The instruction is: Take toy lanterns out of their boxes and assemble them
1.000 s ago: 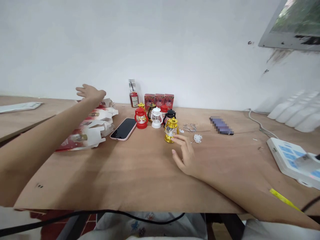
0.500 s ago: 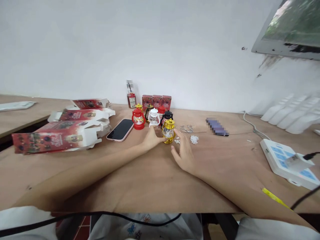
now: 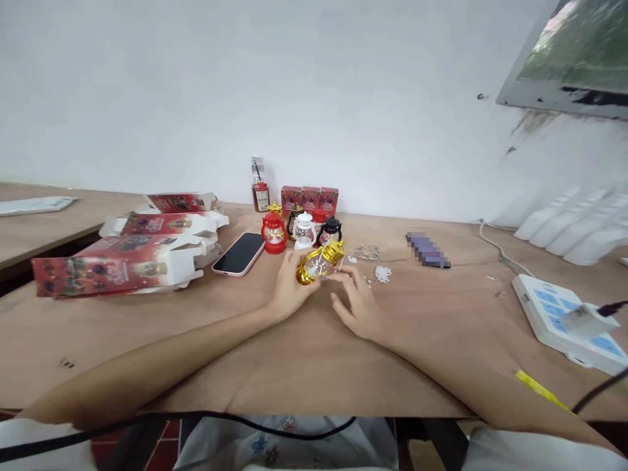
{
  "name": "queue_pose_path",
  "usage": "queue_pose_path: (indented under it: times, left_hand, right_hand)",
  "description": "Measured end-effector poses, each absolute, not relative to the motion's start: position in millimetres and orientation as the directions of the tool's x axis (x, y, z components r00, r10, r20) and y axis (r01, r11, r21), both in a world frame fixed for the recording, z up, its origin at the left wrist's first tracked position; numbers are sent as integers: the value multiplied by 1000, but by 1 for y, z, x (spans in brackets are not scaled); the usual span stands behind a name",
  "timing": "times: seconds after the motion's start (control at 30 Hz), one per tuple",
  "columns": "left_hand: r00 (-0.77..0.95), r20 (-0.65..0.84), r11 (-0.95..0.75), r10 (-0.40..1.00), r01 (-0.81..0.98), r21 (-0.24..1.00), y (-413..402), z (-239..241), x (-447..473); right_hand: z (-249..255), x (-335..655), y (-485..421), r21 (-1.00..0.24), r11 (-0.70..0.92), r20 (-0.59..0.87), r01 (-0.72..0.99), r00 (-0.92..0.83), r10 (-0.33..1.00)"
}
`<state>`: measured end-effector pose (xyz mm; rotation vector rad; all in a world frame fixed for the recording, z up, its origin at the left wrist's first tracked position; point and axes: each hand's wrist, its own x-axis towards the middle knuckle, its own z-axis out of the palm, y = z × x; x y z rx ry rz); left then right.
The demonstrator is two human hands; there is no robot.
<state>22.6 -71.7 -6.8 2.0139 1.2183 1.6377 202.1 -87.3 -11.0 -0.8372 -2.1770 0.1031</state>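
Note:
A small gold toy lantern [image 3: 318,263] is tipped on its side just above the wooden table [image 3: 275,353]. My left hand [image 3: 289,288] grips its base end from the left. My right hand [image 3: 357,301] touches its top end with the fingertips, fingers curled. Right behind stand a red lantern [image 3: 273,233], a white one [image 3: 305,232] and a black one [image 3: 331,230], with more lanterns partly hidden behind them. Small white bits [image 3: 383,273] and a silvery chain [image 3: 368,252] lie just right of the lantern.
A pink-cased phone [image 3: 239,254] lies left of the lanterns. Flattened red-and-white cartons [image 3: 118,265] are stacked at the left. Three small red boxes [image 3: 309,196] and a little bottle [image 3: 260,186] stand by the wall. A white power strip [image 3: 569,314] sits at the right.
My left hand came back from the cartons at the far left and took the gold lantern. The lantern went from upright to tipped on its side, and my right hand moved onto it.

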Motion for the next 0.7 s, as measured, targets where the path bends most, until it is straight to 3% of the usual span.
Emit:
queue_pose_path:
  times: [0.17,0.33,0.5,0.6,0.7]
  left_hand:
    - [-93,542,-464,835,409,785,-65,-10,18]
    - [-72,397,-378,915,195,905,-60,-8,19]
    - [-19,323,-323,946,6,946,-65,-1,22]
    - [-51,221,-225,974,-124,966,-64,-1,22]
    - [-70,151,-163,986,-227,960,-61,-4,20]
  right_hand:
    - [-12,202,-82,-459,728,648,509,-369,667]
    - [-13,204,-73,-662,664,687,346,-72,723]
    - [-14,207,-63,-819,545,570,178,149,808]
    - [-17,210,-58,-883,448,468,139,177,866]
    - [-20,211,-54,-916,389,398,97,96,912]
